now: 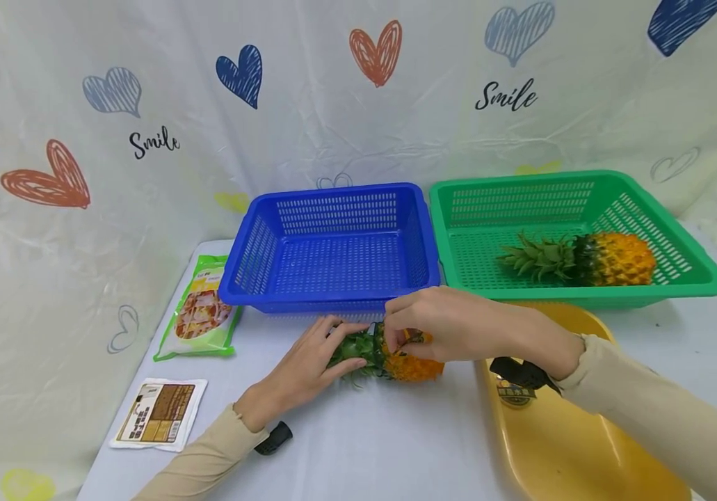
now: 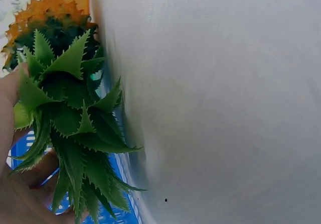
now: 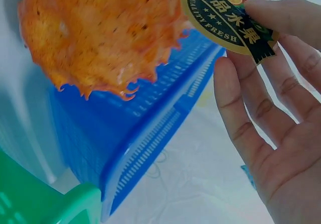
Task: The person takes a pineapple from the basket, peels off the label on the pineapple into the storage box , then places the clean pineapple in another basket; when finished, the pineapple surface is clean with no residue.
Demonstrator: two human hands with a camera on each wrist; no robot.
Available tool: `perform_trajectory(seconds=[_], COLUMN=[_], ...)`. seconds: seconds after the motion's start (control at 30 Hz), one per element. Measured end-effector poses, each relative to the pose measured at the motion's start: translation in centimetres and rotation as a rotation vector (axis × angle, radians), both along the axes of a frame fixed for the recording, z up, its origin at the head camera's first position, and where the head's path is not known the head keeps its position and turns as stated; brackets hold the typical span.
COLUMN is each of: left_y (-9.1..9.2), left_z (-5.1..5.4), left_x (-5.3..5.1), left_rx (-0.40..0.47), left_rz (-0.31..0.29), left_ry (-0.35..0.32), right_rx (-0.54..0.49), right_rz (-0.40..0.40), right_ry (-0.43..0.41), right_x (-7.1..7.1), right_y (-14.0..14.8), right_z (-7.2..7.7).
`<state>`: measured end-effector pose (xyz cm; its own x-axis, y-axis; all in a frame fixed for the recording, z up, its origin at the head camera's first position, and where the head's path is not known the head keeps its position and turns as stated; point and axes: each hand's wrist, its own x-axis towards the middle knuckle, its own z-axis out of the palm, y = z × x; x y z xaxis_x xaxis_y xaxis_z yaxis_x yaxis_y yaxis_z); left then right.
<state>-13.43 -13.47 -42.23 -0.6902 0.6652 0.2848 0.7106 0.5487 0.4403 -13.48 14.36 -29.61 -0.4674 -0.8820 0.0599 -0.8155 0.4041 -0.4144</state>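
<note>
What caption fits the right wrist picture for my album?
The right hand pinches a "Quality Fresh" label by an orange pineapple, blue basket and green basket nearby.

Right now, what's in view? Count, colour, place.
Tabletop: 1, white, underneath
Backdrop: 1, white with hearts, behind
Blue basket: 1, blue, back middle
Green basket: 1, green, right of blue basket
Front pineapple: 1, orange-green, front middle
Basket pineapple: 1, orange-green, in green basket
Yellow tray: 1, yellow, front right
Tray label: 1, black-gold, in yellow tray
Held label: 1, black-gold, in right hand
Green packet: 1, multicoloured, left of blue basket
White packet: 1, white-brown, front left
Left hand: 1, on front pineapple's leafy end
Right hand: 1, over front pineapple
Sleeves: 2, beige, forearms
Wristbands: 2, black, wrists
</note>
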Motion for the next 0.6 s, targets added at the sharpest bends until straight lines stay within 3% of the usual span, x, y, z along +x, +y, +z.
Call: perform_trajectory(seconds=[0.17,0.33,0.6], left_y=[-0.1,-0.1,-0.1], left_z=[-0.1,-0.1,0.1], left_x=[0.0,0.0,0.0], left_rx=[-0.006,-0.016,-0.015], left_rz=[0.013,0.012,0.011], left_ry=[-0.027,-0.047,-0.056], right_rx=[-0.042,-0.089,-0.047], right_rz=[0.011,-0.035,-0.124], right_ry=[-0.049,-0.122,-0.225], right_x=[1.4,2.2,2.0], right_y=[1.3,4.2,11.0], right_z=[0.9,1.4,-0.2])
